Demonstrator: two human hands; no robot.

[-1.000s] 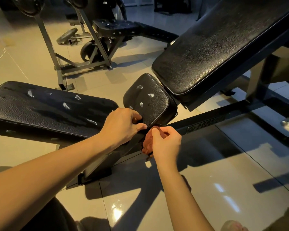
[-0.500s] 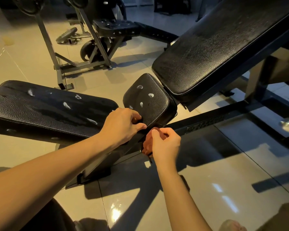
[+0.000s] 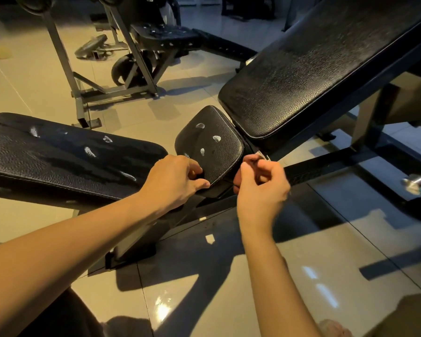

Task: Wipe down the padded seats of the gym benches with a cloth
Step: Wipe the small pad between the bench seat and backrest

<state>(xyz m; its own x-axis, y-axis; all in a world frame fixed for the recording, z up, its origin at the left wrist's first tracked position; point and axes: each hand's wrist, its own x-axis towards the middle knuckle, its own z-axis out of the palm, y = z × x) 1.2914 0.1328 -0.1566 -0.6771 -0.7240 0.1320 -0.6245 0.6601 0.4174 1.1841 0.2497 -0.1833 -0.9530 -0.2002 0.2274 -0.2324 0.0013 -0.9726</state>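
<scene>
Cloth (image 3: pixel 237 183) in right hand (image 3: pixel 263 188), beside seat (image 3: pixel 209 147)

Bare tiled floor (image 3: pixel 301 263) lies open near and to the right. In the middle a small seat pad (image 3: pixel 209 147) is hemmed in, with a long pad (image 3: pixel 58 161) just to its left and a sloped back pad (image 3: pixel 326 69) rising to the far right, leaving narrow gaps. A dark frame bar (image 3: pixel 338 161) runs right beneath. The left hand (image 3: pixel 173 183) gripping the seat pad's near edge and the right hand (image 3: pixel 263 188) holding a cloth (image 3: pixel 236 182) crowd that corner. A metal rack (image 3: pixel 136 88) stands far off.
</scene>
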